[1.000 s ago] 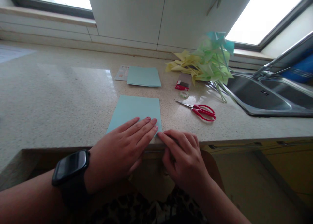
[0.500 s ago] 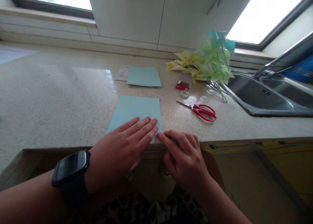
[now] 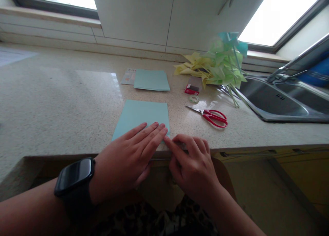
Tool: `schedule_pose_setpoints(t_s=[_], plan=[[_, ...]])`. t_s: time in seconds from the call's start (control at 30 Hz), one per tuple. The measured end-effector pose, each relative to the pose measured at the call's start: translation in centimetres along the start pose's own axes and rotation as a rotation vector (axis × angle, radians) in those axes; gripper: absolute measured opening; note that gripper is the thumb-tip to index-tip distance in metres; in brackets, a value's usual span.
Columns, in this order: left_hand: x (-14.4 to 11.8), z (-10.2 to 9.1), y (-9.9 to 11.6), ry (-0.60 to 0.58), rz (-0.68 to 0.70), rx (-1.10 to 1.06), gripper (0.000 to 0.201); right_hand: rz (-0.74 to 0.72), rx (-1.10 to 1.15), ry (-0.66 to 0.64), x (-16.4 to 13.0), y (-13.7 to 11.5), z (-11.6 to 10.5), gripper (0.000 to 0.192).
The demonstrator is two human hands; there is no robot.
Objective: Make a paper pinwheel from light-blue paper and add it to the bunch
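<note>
A light blue square sheet of paper (image 3: 141, 114) lies at the front edge of the counter. My left hand (image 3: 133, 150), with a black watch on the wrist, rests flat on its lower part with the fingers stretched and close together. At the sheet's near right corner is my right hand (image 3: 194, 160), its index fingertip pressed against the paper beside my left fingertips. Its other fingers are curled in and the thumb is tucked below. The corner itself is mostly hidden by the fingers.
Behind the sheet lies a stack of light blue paper (image 3: 151, 80) on a printed packet (image 3: 128, 77). To the right are red-handled scissors (image 3: 214, 118), a tape roll (image 3: 194, 99), a small red box (image 3: 192, 89), paper pinwheels (image 3: 221, 64) and a steel sink (image 3: 272, 95).
My right index fingertip has moved slightly up and left at the paper's corner. The left fingertips have shifted a little to the right. Everything else stays put.
</note>
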State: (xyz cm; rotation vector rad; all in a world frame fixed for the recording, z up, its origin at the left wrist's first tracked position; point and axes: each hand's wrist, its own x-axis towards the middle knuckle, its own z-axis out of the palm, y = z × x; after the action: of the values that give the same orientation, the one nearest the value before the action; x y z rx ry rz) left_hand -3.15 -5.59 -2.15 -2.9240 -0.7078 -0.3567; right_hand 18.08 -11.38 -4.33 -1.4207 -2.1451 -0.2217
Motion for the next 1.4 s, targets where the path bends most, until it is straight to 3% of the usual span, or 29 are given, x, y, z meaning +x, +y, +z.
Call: schedule_pose_setpoints(t_s=[0.33,0.87,1.4], plan=[[-0.4,-0.2,0.0,-0.013,-0.093,-0.006,0.054,-0.089,0.04,-0.056,-0.3,0.9,-0.4,0.046],[-0.2,-0.8,-0.8,0.041,0.013,-0.176,0.05,-0.283,0.152,-0.064,0.3,3.1,-1.6,0.041],[-0.1,-0.4,-0.8,0.044,-0.034,-0.191,0.038,-0.26,0.102,-0.057,0.1,3.0,-1.1,0.044]])
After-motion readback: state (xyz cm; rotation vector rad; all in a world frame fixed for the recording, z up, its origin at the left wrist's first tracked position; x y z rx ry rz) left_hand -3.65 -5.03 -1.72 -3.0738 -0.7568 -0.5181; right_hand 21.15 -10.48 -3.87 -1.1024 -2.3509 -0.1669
